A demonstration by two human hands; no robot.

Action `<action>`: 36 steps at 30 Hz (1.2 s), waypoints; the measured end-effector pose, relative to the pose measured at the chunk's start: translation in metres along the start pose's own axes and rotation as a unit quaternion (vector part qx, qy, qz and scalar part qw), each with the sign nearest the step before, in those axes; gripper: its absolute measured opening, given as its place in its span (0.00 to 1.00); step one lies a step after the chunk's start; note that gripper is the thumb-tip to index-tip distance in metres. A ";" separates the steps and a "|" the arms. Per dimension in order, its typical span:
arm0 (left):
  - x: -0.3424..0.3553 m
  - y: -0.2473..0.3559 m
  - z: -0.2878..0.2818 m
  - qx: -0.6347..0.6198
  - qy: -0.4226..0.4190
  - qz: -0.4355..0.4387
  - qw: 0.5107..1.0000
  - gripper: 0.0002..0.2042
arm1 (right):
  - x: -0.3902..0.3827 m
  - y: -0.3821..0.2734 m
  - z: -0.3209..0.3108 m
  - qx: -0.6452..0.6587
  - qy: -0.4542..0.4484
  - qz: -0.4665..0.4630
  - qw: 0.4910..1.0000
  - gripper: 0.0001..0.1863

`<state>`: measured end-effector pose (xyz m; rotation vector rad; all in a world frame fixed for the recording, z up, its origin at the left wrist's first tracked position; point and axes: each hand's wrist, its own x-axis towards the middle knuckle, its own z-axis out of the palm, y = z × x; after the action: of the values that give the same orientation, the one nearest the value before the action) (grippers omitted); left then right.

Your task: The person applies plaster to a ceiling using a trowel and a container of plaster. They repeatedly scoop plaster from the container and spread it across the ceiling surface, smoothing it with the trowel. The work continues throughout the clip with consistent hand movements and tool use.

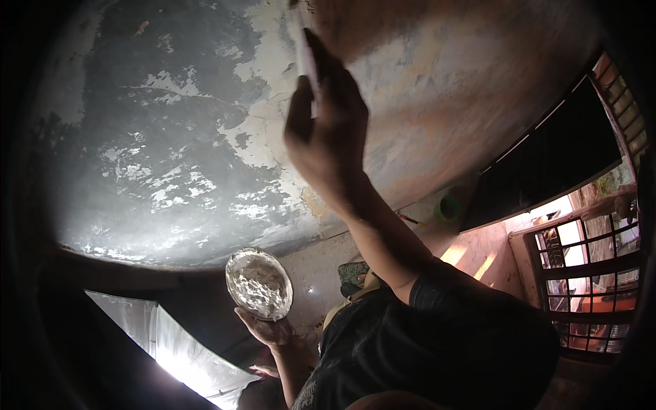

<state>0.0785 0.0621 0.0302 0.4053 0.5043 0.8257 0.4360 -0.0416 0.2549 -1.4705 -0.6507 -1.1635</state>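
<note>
The left hand (pixel 272 333) carries a round bowl (pixel 232 270), and its grip is closed on the lower edge of this bowl, with the palm below it. The bowl is tilted, so its inside is turned to the view. In it there is white paste (pixel 263 290), lumpy and thick in the lower part, while the upper part looks more thin and greyish. The rim is also smeared.

The right hand (pixel 331 113) is raised high, well apart from the bowl. Its grip is narrow, holding a thin pale tool (pixel 307 58) between the thumb and the fingers. The tool points upward, in front of a large patchy surface (pixel 157 82), grey on the left and brownish on the right. I cannot tell if the tool touches this surface.

The tool and the right fingers are blurred, so the exact kind of the tool is hard to say. Some left fingers are hidden behind the bowl. Near the right forearm there is a green round thing (pixel 448 207); its inside is too dark to make out.
</note>
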 end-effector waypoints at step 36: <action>0.014 0.005 -0.006 -0.048 -0.034 -0.070 0.996 0.31 | 0.053 0.011 -0.014 -0.206 -0.056 -0.015 0.977 0.24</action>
<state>0.0804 0.0765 0.0243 0.3050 0.4232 0.6947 0.4612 -0.0679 0.2972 -1.8915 -0.5271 -1.3005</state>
